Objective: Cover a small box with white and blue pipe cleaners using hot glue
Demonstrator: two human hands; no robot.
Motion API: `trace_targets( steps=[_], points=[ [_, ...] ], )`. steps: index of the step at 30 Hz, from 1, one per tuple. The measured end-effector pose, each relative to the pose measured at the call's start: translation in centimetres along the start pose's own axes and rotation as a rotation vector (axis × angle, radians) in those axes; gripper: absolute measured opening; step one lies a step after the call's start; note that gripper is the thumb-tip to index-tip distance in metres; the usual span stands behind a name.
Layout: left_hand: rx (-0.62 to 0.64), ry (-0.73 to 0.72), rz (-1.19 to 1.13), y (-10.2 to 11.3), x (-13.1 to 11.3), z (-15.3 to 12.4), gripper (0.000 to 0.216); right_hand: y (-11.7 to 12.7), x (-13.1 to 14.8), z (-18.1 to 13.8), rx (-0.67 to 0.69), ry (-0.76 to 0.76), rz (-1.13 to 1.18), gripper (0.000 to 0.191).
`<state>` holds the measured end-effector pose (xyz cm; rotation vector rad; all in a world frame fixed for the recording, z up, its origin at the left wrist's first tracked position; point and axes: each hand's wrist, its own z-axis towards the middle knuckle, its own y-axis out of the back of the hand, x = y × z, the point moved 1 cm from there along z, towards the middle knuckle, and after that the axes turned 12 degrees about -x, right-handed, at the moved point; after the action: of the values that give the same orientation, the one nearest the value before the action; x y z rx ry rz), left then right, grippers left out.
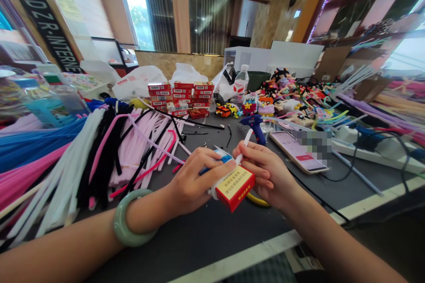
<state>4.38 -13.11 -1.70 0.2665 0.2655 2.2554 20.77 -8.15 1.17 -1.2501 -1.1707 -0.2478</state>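
Left hand (191, 179) grips red box (236, 189), right hand (267, 174) pinches white stem (247, 137), over dark table (206, 234); windows (142, 9) beyond

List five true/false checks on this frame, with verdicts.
1. The left hand holds a red box. True.
2. The right hand pinches a black pipe cleaner. False: it is white.
3. A green bangle sits on the left wrist. True.
4. The phone lies left of the hands. False: it lies to their right, screen lit.
5. The glue gun is in a hand. False: it is on the table behind the hands.
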Motion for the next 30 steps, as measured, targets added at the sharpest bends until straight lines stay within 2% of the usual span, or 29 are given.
trace_targets(
  steps=[5,9,30],
  points=[
    [0.005,-0.04,0.012,0.01,0.06,0.14,0.023,-0.02,-0.01,-0.04,-0.033,0.006,-0.014,0.028],
    [0.016,-0.017,0.007,-0.04,0.16,0.06,0.025,0.01,-0.25,0.14,-0.058,0.013,-0.002,0.03],
    [0.029,0.0,-0.012,-0.14,0.55,-0.11,0.025,0.51,-0.39,0.69,-0.055,0.024,-0.029,0.026]
  ],
)
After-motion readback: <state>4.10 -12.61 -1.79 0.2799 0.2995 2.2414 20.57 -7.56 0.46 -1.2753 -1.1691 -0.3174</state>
